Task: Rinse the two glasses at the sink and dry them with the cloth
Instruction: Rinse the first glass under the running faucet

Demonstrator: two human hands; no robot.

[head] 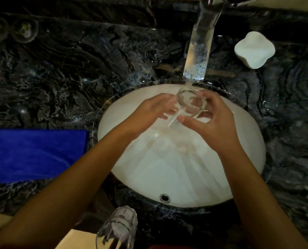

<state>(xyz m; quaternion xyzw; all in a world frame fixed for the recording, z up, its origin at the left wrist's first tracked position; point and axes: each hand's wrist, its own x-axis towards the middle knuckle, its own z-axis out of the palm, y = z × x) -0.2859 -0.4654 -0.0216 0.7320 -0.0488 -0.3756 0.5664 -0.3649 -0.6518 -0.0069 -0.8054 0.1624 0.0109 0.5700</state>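
A clear glass [192,102] is tilted under the tap [199,51], and water runs over it and spills down into the white sink [185,168]. My right hand [210,121] grips the glass from the right side. My left hand [149,115] touches its left side with fingers spread. A second clear glass [118,229] stands on the dark counter at the front edge, below my left forearm. A blue cloth [34,155] lies flat on the counter to the left of the sink.
A white four-lobed soap dish [254,49] sits on the dark marble counter [59,78] at the back right. Two small dark round items [11,30] stand at the back left. The sink overflow hole [165,198] faces me at the near rim.
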